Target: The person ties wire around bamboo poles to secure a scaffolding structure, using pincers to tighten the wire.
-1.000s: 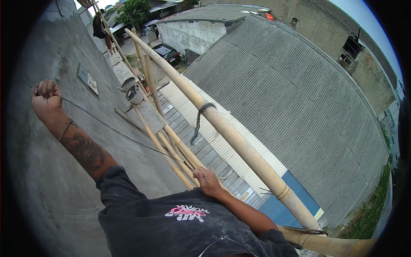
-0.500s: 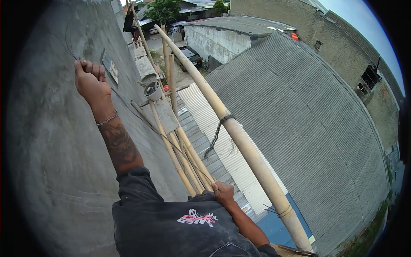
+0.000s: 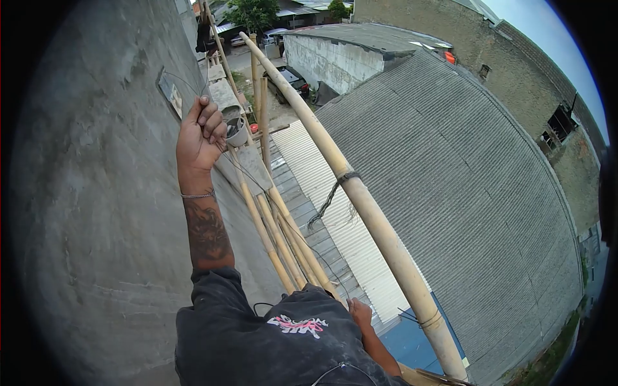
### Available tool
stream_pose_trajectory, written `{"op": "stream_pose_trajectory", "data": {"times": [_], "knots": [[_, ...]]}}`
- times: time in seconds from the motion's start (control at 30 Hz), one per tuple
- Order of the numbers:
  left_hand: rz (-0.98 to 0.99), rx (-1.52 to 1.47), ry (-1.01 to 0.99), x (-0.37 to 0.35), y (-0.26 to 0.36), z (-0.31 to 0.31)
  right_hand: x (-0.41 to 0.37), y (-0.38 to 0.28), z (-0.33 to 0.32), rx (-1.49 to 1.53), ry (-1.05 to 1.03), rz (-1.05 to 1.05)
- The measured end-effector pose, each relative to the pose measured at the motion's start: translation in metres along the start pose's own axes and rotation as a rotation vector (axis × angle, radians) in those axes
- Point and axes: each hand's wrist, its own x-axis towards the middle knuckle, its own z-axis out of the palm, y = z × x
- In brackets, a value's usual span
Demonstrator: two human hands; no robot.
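My left hand [image 3: 203, 134] is raised in front of the plaster wall, its fingers closed on a thin dark wire [image 3: 310, 247]. Fine ends of that wire stick up above the thumb. From the left hand it runs slackly down across the bamboo poles [image 3: 283, 239] to my right hand [image 3: 360, 312]. That hand is low, beside the hem of the dark shirt [image 3: 270, 341], with its fingers closed around the wire. A dark loop shows at the shirt's left edge.
A long bamboo pole [image 3: 380, 235] with a black tie [image 3: 327, 204] slants along my right. Ahead, a bucket [image 3: 237, 132] stands on the scaffold boards. The grey wall [image 3: 103, 212] rises at left. Roofs [image 3: 450, 167] lie below. Another person [image 3: 205, 35] is far ahead.
My left hand has moved right and slightly down, nearer the bucket. My right hand has shifted right and down. The wire now shows stretched loosely between them.
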Motion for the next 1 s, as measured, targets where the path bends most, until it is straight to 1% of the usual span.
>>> {"op": "stream_pose_trajectory", "data": {"times": [0.1, 0.2, 0.27, 0.37, 0.43, 0.47, 0.57, 0.63, 0.67, 0.77, 0.87, 0.9, 1.0], "knots": [[-0.189, 0.005, -0.04, 0.006, -0.03, -0.013, -0.028, 0.028, 0.016, -0.073, -0.033, 0.07], [-0.32, -0.038, 0.019, 0.005, -0.071, -0.011, -0.052, 0.041, 0.022, -0.1, -0.099, 0.2], [-0.333, -0.036, 0.009, 0.003, -0.091, -0.013, -0.07, 0.043, 0.02, -0.066, -0.113, 0.278], [-0.331, -0.017, 0.036, -0.004, -0.115, -0.014, -0.089, 0.052, 0.021, -0.021, -0.143, 0.325], [-0.33, -0.022, 0.051, -0.011, -0.126, -0.014, -0.097, 0.064, 0.028, -0.054, -0.137, 0.256], [-0.345, -0.043, 0.023, -0.014, -0.129, -0.013, -0.101, 0.07, 0.033, -0.072, -0.138, 0.222], [-0.381, -0.13, -0.087, -0.02, -0.133, -0.012, -0.105, 0.059, 0.021, -0.144, -0.168, 0.288], [-0.376, -0.149, -0.05, -0.022, -0.128, -0.009, -0.113, 0.071, 0.032, -0.016, -0.117, 0.322], [-0.371, -0.162, -0.032, -0.023, -0.126, -0.008, -0.117, 0.08, 0.038, 0.045, -0.09, 0.338], [-0.12, 0.198, 0.18, -0.029, -0.131, 0.0, -0.125, 0.082, 0.034, 0.1, -0.028, 0.322], [0.028, 0.354, 0.273, -0.038, -0.145, 0.007, -0.13, 0.088, 0.038, 0.069, -0.058, 0.37], [0.068, 0.389, 0.271, -0.04, -0.154, 0.011, -0.133, 0.087, 0.039, 0.0, -0.099, 0.4], [0.106, 0.498, 0.063, -0.043, -0.178, 0.011, -0.136, 0.086, 0.038, -0.165, -0.192, 0.495]]}}
